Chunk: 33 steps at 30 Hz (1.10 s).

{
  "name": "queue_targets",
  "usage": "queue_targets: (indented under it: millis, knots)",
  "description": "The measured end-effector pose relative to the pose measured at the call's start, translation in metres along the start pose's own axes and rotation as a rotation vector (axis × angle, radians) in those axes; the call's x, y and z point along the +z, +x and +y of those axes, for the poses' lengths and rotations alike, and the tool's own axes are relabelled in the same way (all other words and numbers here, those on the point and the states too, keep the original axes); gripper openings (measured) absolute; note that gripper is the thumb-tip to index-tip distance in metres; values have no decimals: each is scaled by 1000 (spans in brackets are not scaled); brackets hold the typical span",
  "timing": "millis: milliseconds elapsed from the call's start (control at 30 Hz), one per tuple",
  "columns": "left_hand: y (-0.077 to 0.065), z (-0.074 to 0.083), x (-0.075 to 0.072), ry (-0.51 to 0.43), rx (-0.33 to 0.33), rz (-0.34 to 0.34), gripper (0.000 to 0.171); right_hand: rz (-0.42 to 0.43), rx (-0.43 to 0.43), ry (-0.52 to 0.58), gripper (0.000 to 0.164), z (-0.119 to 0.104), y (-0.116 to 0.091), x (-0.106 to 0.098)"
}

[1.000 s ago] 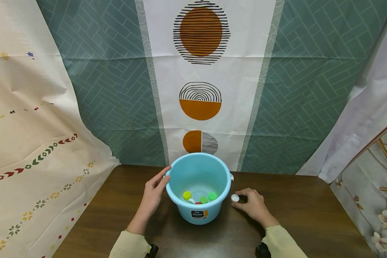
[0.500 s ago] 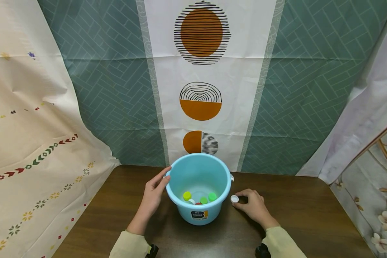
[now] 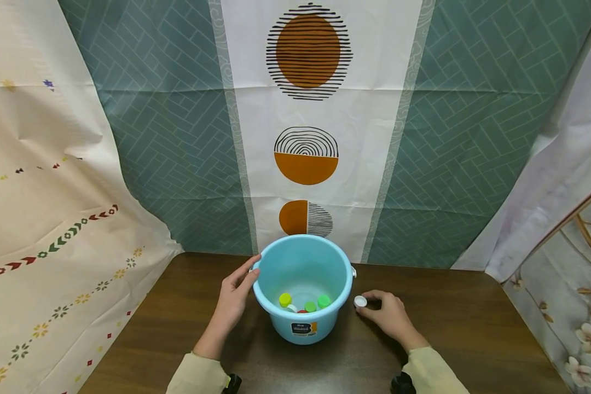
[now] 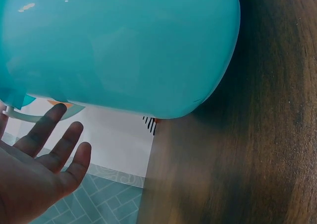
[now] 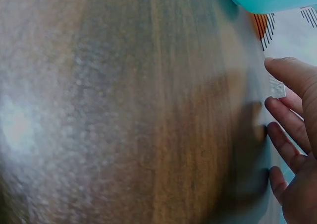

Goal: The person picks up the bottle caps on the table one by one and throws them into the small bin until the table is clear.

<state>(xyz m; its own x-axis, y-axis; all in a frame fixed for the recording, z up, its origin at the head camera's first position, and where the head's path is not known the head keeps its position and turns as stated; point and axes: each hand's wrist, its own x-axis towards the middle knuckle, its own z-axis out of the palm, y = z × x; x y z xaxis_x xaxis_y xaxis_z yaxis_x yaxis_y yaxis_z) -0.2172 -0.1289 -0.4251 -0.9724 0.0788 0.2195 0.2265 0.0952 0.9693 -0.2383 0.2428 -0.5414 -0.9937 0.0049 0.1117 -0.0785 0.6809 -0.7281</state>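
Note:
A light blue plastic bucket (image 3: pixel 302 268) stands on the wooden table. Inside it lie several bottle caps, among them a yellow cap (image 3: pixel 285 299), a green cap (image 3: pixel 323 301), and partly hidden white and red ones. My left hand (image 3: pixel 233 298) holds the bucket's left rim with thumb and index finger; in the left wrist view the other fingers hang loosely beside the wall. To the right of the bucket, my right hand (image 3: pixel 387 314) pinches a white bottle cap (image 3: pixel 360 301) between thumb and index finger. Its ridged side shows in the right wrist view (image 5: pixel 278 87).
The brown wooden table (image 3: pixel 453 323) reaches back to a green and white patterned curtain (image 3: pixel 305 109). Cream cloth (image 3: pixel 54 246) hangs on the left and floral cloth (image 3: pixel 571 306) on the right. A white handle joint (image 3: pixel 354 271) sticks out from the bucket's right side.
The white cap in my right hand shifts very slightly and tilts a little differently. The left hand and the bucket stay in place.

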Motion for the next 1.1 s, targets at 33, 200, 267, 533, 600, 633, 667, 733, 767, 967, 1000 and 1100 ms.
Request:
queue_targets:
  millis: [33,200,267,533,600,633,667,733,767,967,1000,1100]
  knots:
    - [0,0,0,2,-1,1,42,4,-2,11,33,0,0,0]
    - [0,-1,0,1,-7,1,40,18,-1,46,32,0,-1,-3]
    - [0,-2,0,-1,-7,1,40,27,-1,50,31,0,-1,-4]
    - [1,-4,0,10,-5,12,40,73,-8,68,30,-1,1,-11]
    - [1,-4,1,12,-4,13,41,80,-8,75,30,-4,2,-13]
    - [1,-4,1,13,-3,13,41,84,-3,82,30,-5,2,-13]
    - [1,-3,1,15,-2,12,41,86,-7,85,30,-7,2,-14]
    - [1,-3,1,13,-3,10,41,90,-15,89,31,-10,3,-16]
    - [0,-3,1,13,-3,9,41,94,-20,92,32,-12,3,-16]
    - [0,-1,1,21,-4,8,42,111,-50,115,33,-21,4,-23]
    - [-1,-1,1,24,-3,9,42,115,-53,114,34,-23,4,-24]
    - [-1,0,1,28,-1,10,41,130,-67,107,37,-27,5,-28]
